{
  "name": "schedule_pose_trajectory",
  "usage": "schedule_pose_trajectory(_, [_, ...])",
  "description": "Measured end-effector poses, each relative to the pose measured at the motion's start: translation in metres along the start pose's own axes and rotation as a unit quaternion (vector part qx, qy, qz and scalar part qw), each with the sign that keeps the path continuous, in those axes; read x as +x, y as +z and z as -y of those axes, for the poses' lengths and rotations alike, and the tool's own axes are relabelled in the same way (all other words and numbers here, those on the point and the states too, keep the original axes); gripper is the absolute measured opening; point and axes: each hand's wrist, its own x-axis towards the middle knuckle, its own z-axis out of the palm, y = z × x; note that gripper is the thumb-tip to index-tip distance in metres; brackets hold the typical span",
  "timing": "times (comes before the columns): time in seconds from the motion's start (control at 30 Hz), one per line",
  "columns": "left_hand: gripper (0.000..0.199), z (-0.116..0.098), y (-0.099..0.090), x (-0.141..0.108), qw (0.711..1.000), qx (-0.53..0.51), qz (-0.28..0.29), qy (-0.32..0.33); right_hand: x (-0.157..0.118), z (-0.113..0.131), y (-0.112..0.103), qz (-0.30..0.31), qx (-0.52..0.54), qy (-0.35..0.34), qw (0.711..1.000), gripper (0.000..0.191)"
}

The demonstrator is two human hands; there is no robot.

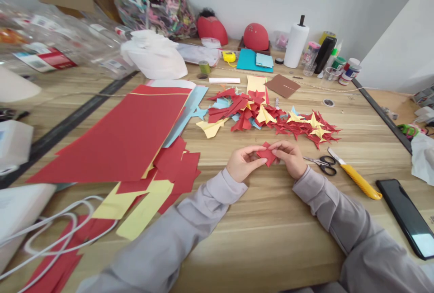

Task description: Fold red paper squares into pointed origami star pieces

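A small red folded paper [268,157] is held just above the table between my two hands. My left hand [243,161] pinches its left side between thumb and fingers. On the right side, my right hand [289,156] grips the same paper, with the thumb near its upper edge. Behind the hands lies a heap of folded red, yellow and blue paper pieces [242,112]; some look like stars and little planes. A yellow paper plane [210,127] lies at the heap's left end. Black-handled scissors [327,164] rest close to my right hand.
Right of the scissors lie a yellow utility knife [361,181] and a black phone [405,216]. Large red sheets [125,134] and cut paper strips [145,211] cover the left side, near a white cable [68,234]. Bottles and a white roll [296,44] stand at the back.
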Motion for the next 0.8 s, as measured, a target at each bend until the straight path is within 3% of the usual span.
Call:
schedule_pose_trajectory(0.3, [0.032, 0.0019, -0.0028, 0.0019, 0.999, -0.017, -0.034, -0.030, -0.0016, 0.0057, 0.0051, 0.037, 0.013, 0.009, 0.999, 0.025])
schedule_pose_trajectory(0.57, [0.034, 0.0008, -0.0006, 0.0017, 0.997, -0.034, -0.046, -0.045, -0.0005, 0.0032, 0.0028, -0.002, -0.002, 0.013, 1.000, 0.022])
schedule_pose_trajectory(0.8, [0.038, -0.0022, 0.0004, 0.0002, 0.998, -0.006, -0.045, -0.037, 0.0019, 0.0020, -0.0018, 0.000, 0.037, 0.020, 0.999, 0.018])
